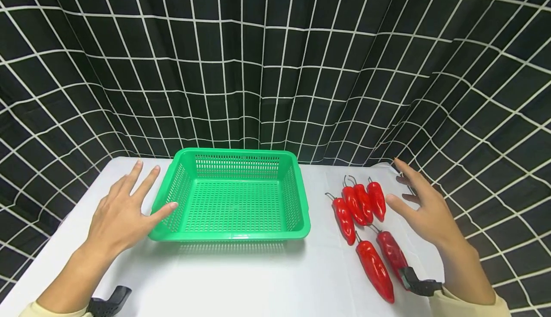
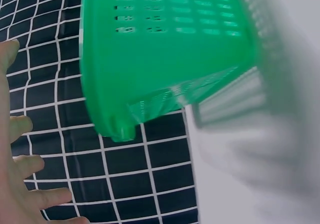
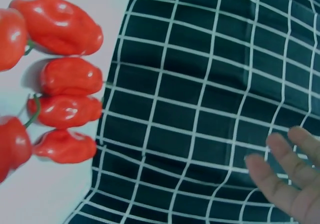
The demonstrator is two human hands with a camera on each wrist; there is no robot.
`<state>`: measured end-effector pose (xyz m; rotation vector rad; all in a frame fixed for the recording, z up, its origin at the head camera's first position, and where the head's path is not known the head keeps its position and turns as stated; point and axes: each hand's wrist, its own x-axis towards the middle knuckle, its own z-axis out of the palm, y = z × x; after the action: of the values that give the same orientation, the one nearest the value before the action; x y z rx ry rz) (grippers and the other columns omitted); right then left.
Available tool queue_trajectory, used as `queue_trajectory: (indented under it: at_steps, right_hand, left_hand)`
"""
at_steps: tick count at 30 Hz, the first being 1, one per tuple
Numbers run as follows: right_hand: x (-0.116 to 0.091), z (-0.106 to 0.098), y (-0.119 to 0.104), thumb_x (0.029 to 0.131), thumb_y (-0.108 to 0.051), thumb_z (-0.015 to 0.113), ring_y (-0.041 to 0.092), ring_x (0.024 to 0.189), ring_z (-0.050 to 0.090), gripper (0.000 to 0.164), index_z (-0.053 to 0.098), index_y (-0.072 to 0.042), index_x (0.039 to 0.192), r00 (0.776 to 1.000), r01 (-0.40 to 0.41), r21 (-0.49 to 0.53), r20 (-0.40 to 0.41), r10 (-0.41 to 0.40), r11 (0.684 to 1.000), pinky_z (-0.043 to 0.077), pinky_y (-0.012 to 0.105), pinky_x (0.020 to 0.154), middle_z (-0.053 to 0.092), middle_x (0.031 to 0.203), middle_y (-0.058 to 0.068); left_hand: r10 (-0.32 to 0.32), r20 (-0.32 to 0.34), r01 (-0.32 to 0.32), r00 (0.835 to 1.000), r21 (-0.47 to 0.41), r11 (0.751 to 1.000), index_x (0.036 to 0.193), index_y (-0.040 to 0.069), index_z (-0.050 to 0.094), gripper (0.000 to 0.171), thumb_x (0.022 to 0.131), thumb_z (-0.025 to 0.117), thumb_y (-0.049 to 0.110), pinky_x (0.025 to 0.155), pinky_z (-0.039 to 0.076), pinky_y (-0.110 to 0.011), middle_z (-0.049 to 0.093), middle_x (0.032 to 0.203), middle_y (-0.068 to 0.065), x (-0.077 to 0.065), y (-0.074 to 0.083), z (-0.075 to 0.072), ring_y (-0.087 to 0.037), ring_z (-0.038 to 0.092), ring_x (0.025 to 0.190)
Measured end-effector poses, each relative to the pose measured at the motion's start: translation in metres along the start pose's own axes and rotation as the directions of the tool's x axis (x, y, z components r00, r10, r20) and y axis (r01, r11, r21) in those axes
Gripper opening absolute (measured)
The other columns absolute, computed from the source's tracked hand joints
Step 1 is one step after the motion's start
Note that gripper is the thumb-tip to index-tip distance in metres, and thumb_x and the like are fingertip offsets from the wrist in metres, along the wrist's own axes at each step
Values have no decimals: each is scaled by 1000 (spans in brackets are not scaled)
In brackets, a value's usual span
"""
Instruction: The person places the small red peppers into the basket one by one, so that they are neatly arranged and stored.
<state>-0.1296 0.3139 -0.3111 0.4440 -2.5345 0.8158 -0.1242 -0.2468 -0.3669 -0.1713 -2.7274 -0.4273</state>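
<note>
My left hand (image 1: 120,214) hovers at the left end of a green plastic basket (image 1: 303,214), fingers spread and nothing held. Its thumb overlaps the basket's left rim in the head view. The basket is rectangular, with slotted walls and a perforated floor, and nothing lies inside. To the right, several shiny red peppers (image 1: 374,269) with thin curved stems lie loosely grouped on the white table. My right hand (image 1: 426,212) is held just right of them, fingers apart and holding nothing. In the right wrist view its fingertips (image 3: 257,166) are well apart from the red peppers (image 3: 72,76).
A white cloth (image 1: 206,283) covers the table. Black curtains with a white grid (image 1: 275,68) hang behind and at both sides, close to the table's edges. Dark straps with small devices (image 1: 419,283) sit at both wrists, the right one overlapping a pepper in the head view.
</note>
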Motion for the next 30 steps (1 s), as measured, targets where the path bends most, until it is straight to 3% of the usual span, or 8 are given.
queue_trajectory:
  at_steps: [2, 5, 7, 12, 16, 21, 25, 30]
  right_hand:
    - [-3, 0, 5, 79, -13, 77, 25, 118, 52, 85, 33, -19, 152, 1000, -8, 23, 2, 8, 1000, 37, 7, 79, 43, 144, 17]
    - [-8, 0, 13, 81, -9, 74, 2, 111, 52, 83, 32, -20, 152, 1000, -11, 61, 11, 10, 998, 42, 9, 77, 46, 140, 19]
    - [-11, 0, 18, 83, -6, 72, -4, 106, 53, 80, 33, -19, 151, 1000, -11, 109, 21, 8, 994, 46, 12, 74, 49, 137, 20]
    - [-16, -1, 29, 85, 2, 64, 8, 97, 64, 75, 33, -16, 151, 999, -17, 241, 37, 8, 970, 55, 23, 65, 54, 131, 13]
    - [-20, -2, 36, 87, 2, 61, 11, 93, 65, 72, 33, -16, 150, 998, -43, 265, 49, 32, 963, 56, 28, 62, 56, 126, 2]
    - [-27, -3, 45, 89, 5, 55, 16, 92, 66, 67, 33, -13, 150, 996, -64, 321, 82, 40, 945, 57, 30, 63, 57, 125, 4]
    - [-33, -3, 54, 91, 7, 49, 18, 92, 66, 63, 32, -11, 149, 993, -95, 406, 108, 55, 909, 57, 30, 64, 57, 124, 6]
    - [-39, -3, 63, 93, 8, 45, 20, 92, 66, 61, 32, -11, 149, 986, -151, 543, 138, 90, 826, 57, 30, 65, 58, 124, 7]
  left_hand:
    - [6, -2, -6, 1000, -13, 1000, 154, 25, 26, 88, 83, 61, 63, 84, 30, -71, 14, 159, -11, -2, -1, 4, -51, 29, 129]
    - [16, -4, -17, 1000, -32, 999, 153, 25, 28, 86, 83, 63, 61, 84, 31, -71, 15, 159, -10, -4, -2, 9, -50, 31, 128]
    - [22, -7, -22, 1000, -42, 999, 153, 24, 29, 86, 83, 63, 60, 85, 31, -70, 17, 159, -10, -5, -3, 12, -51, 32, 128]
    - [19, 7, -19, 1000, -53, 998, 153, 24, 31, 86, 82, 64, 61, 86, 32, -69, 19, 158, -10, -7, -4, 17, -50, 33, 127]
    - [19, 18, -18, 1000, -54, 998, 152, 24, 31, 87, 82, 64, 62, 84, 33, -69, 20, 158, -11, -8, -6, 21, -51, 34, 125]
    - [21, 25, -20, 999, -55, 998, 152, 24, 32, 86, 82, 64, 61, 84, 33, -69, 21, 157, -11, -8, -10, 27, -51, 36, 125]
    - [34, 35, -32, 999, -56, 998, 152, 23, 33, 85, 82, 64, 60, 84, 35, -70, 22, 157, -11, -9, -13, 30, -51, 37, 124]
    - [44, 57, -39, 997, -72, 997, 152, 24, 33, 84, 82, 65, 60, 84, 35, -69, 22, 158, -8, -10, -15, 33, -49, 36, 126]
